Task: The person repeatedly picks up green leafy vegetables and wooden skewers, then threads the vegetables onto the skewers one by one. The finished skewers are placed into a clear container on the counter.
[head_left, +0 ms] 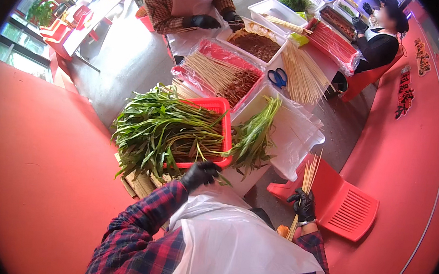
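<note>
A bundle of thin bamboo skewers (309,173) stands upright in my black-gloved right hand (304,205), the fingers wrapped round it. My left hand (201,175), also in a black glove, is at the near rim of a red plastic basket (226,130). Its fingers are curled together, and a leafy green stem (224,180) pokes out beside them; the grip itself is partly hidden. Long leafy greens (160,126) fill the basket and spill over its left side. A smaller bunch of greens (256,130) lies to the right of the basket, on a plastic-covered surface (291,136).
Beyond the basket are a tray of skewered meat (238,83), blue-handled scissors (277,77), loose skewers (302,73) and a white tub of marinated meat (257,44). A red plastic chair (352,208) stands at my right. Across the table one person (190,2) works; another (379,46) sits far right.
</note>
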`<state>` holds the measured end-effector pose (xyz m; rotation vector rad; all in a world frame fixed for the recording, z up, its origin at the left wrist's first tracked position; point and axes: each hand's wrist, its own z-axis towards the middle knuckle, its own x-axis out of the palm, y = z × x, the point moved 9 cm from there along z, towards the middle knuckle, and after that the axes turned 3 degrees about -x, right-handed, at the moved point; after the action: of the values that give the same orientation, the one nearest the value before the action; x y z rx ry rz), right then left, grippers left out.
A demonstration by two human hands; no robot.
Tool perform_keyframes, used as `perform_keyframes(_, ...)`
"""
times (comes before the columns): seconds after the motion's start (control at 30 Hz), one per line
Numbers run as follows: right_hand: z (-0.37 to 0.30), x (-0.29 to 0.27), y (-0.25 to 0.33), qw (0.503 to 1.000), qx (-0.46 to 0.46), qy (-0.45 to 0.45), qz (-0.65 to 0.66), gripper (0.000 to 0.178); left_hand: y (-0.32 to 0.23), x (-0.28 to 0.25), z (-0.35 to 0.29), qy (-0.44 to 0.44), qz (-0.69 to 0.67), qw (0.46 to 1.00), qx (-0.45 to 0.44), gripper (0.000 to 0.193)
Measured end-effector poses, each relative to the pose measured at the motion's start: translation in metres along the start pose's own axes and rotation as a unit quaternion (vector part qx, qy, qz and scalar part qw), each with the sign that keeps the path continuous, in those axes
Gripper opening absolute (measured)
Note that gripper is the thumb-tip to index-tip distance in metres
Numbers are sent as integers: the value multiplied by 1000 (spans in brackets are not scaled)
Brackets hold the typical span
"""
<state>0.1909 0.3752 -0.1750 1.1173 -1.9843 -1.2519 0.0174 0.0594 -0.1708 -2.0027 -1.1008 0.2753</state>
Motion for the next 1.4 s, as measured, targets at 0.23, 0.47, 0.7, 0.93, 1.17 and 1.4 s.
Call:
perform_keyframes(0.23,-28,69,75,999,21,-5,-41,15,-57,-132,54,-304,426,852,6,32)
perform_keyframes(0.47,-47,113,91,1000,-7,24,0,25,0,-130,122,-209,562,796,-82,59)
perform_keyframes(0.7,-65,117,80,1000,22,4,2,17,-68,-133,72,81,654,752,-16,21)
perform_keyframes(0.93,-79,126,75,999,31,-36,15,12,-48,-128,152,-40,625,778,37,24)
perform_keyframes(1.17,-95,117,68,994,60,-84,19,17,-2,-132,186,-257,580,769,-77,26)
perform_keyframes(1.4,-91,140,83,997,53,-48,33,25,-31,-131,161,-221,561,796,-46,23)
